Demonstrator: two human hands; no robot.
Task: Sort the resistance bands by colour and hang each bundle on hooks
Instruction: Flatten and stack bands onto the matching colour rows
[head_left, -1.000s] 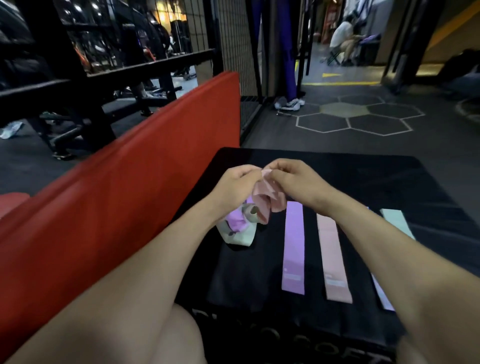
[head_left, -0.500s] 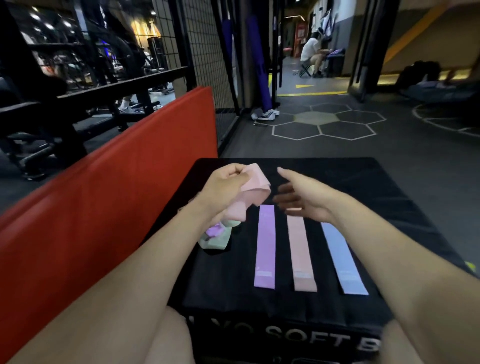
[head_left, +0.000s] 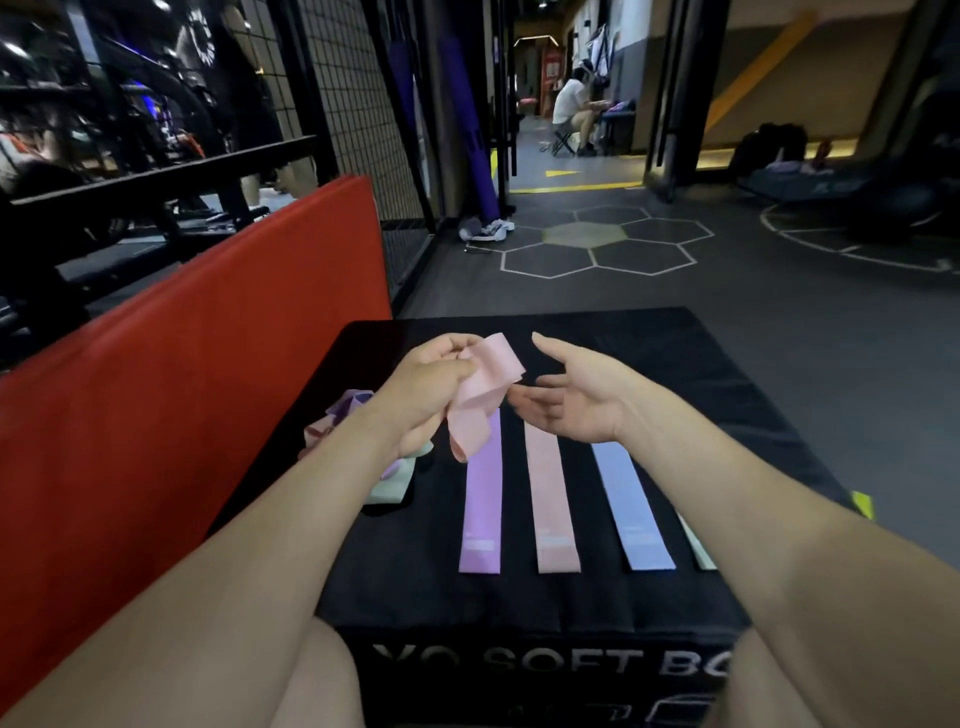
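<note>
My left hand (head_left: 426, 384) grips a crumpled pink band (head_left: 480, 395) held above the black soft box (head_left: 675, 374). Just to its right, my right hand (head_left: 571, 400) is open, palm up, with its fingertips close to the band. Flat on the box lie a purple band (head_left: 483, 499), a pink band (head_left: 550, 499), a blue band (head_left: 628, 504) and the edge of a pale green band (head_left: 696, 545), side by side. A tangled pile of mixed bands (head_left: 353, 415) sits partly hidden behind my left wrist.
A red padded mat (head_left: 182, 374) stands along the box's left side. Behind it is a black rack and wire mesh wall (head_left: 353, 104). A person (head_left: 571, 109) sits far down the corridor. Shoes (head_left: 488, 231) lie on the grey floor beyond the box.
My right hand has let go of the pink band and opened to the right of it. My left hand keeps holding the band, which now hangs looser. The camera has tilted up.
</note>
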